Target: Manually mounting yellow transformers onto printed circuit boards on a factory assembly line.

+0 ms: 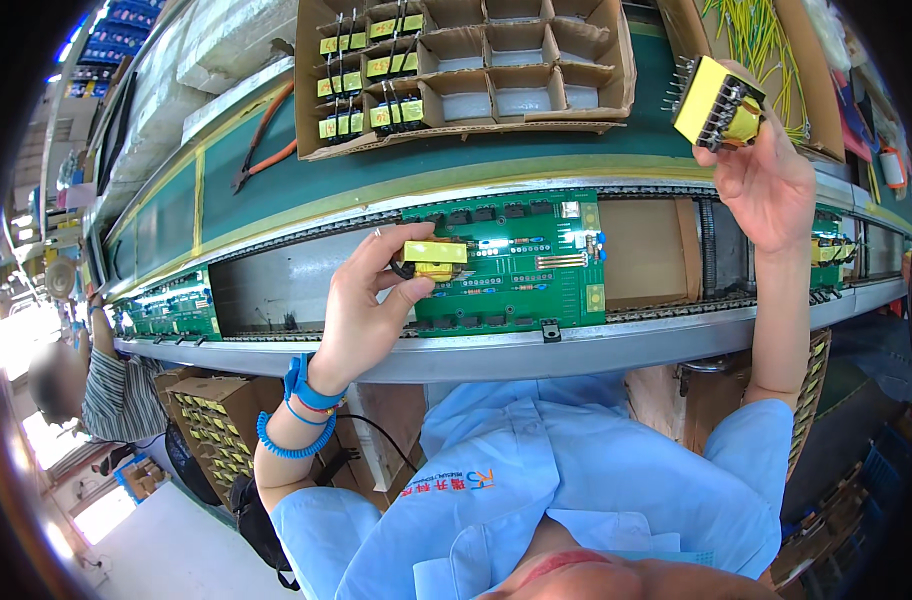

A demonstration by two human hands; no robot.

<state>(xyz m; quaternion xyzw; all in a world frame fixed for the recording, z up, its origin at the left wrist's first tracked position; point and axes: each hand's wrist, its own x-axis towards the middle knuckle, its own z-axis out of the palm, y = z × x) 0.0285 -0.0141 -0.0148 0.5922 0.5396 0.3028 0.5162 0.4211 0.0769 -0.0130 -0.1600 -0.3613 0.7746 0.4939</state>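
Note:
My left hand (364, 305) is closed around a small yellow-taped transformer (434, 252), low over the left part of a green circuit board (566, 290). Whether its pins sit in the board is hidden. Small black, blue and striped components stand on the board, which rests on the conveyor rails. Up at the right, my right hand (771, 190) grips a larger yellow transformer (714, 105) by its side, tilted, with rows of metal pins showing. That one is held in the air, apart from the board.
Beyond the conveyor (656, 325), a divided cardboard box (466, 130) holds several yellow transformers. Orange-handled pliers (266, 135) lie left of it; a box of yellow-green wires (751, 50) stands right. More boards (171, 308) sit along the rails. Another person (121, 395) works at far left.

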